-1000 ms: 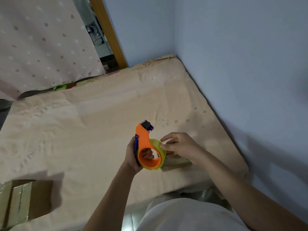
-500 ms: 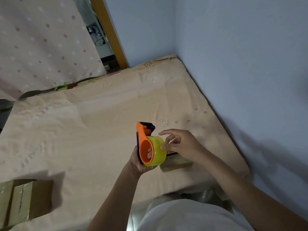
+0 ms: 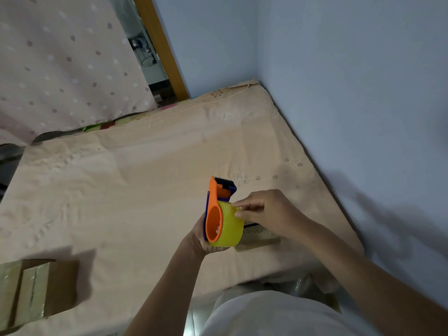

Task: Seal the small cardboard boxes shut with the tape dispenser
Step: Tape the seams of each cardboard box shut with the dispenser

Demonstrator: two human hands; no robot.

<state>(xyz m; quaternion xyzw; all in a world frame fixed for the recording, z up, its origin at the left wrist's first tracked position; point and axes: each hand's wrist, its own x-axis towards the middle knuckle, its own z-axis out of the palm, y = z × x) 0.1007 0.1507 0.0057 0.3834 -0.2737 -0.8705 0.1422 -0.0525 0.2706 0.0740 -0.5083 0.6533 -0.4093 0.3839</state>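
Observation:
My left hand (image 3: pixel 202 240) grips an orange and blue tape dispenser (image 3: pixel 214 209) loaded with a yellow roll of tape (image 3: pixel 230 227), held above the bed near its front edge. My right hand (image 3: pixel 269 212) has its fingertips on the top of the roll, pinching at the tape's loose end. A small cardboard box (image 3: pixel 258 237) lies on the bed just below and behind both hands, mostly hidden by them. A second cardboard box (image 3: pixel 36 287), with tape along its top seam, sits at the bed's front left corner.
The bed (image 3: pixel 145 178) has a beige sheet and fills the middle of the view. A blue wall (image 3: pixel 351 93) runs along its right side. A dotted curtain (image 3: pixel 60 64) and a wooden door frame (image 3: pixel 160 49) stand at the far end.
The dispenser has turned in my left hand so the yellow roll's face shows. My right hand's fingers have moved up onto the roll's top edge.

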